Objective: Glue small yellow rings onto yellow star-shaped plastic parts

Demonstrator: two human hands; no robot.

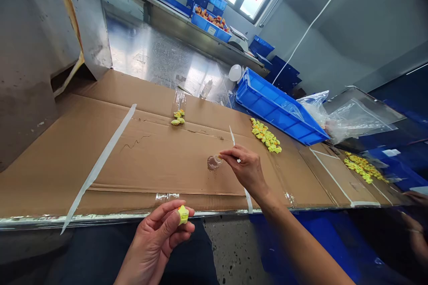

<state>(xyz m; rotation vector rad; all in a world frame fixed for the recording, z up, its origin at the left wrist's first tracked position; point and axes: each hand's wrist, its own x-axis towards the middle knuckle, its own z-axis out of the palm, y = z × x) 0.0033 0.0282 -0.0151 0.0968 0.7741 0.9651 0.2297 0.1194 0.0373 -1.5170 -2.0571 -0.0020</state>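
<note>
Near the table's front edge, my left hand [157, 236] pinches a small yellow star-shaped figure [183, 215] between thumb and fingers. It has a bit of orange on top and dark markings on the side facing me. My right hand [247, 169] reaches over the cardboard, its thumb and fingertips pressed together. By those fingertips is a small clear round cup [213, 163] with brownish stuff in or around it. What the fingertips hold is too small to make out. Farther back, a few yellow figures [178, 117] lie by a strip of clear tape.
Cardboard [150, 160] with white tape strips covers the table. Yellow figures [265, 135] lie in a group at right, before a blue crate [277, 107]; more pieces [364, 168] lie farther right. A small clear bottle [206, 89] stands behind. Part of another person's hand [414, 231] shows at right.
</note>
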